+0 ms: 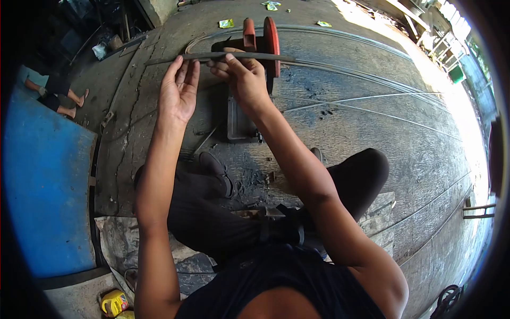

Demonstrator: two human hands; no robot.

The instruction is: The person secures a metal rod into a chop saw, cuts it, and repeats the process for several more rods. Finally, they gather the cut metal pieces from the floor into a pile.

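A dark, thin metal bar (pixel 207 56) is held crosswise out in front of me, roughly level. My left hand (pixel 179 93) grips it with thumb and fingertips, palm turned up, left of the bar's middle. Closer to its middle, my right hand (pixel 247 80) pinches the same bar between thumb and fingers. Just behind the bar stands a cut-off saw with a red round guard (pixel 271 45) and a red handle (pixel 249 33). Its dark metal base (pixel 241 123) sits on the floor below my right wrist. The bar partly hides the saw.
Long thin metal rods (pixel 366 74) lie across the floor to the right, some crossing. A blue panel (pixel 48 181) stands at the left, with another person's legs (pixel 69 101) beyond it. A yellow container (pixel 114 303) is at lower left.
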